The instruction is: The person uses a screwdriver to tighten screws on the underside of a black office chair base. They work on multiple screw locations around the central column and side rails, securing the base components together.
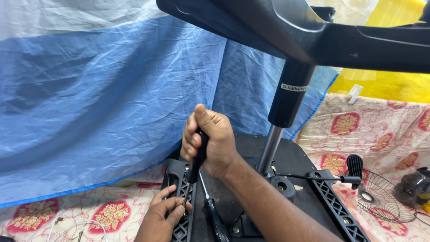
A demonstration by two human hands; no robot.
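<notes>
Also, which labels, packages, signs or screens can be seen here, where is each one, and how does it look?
Only one label shows; there are no packages, signs or screens.
Small white rectangular sticker label: wrapped around the upper part of the black cylindrical gas-lift column of the upturned office chair, right of the right hand; a narrow white strip with one line of small dark print, slightly tilted.

The right hand (210, 141) is fisted upright directly above the left hand (163, 215), whose fingers (172, 207) are curled together, pinching.
</notes>
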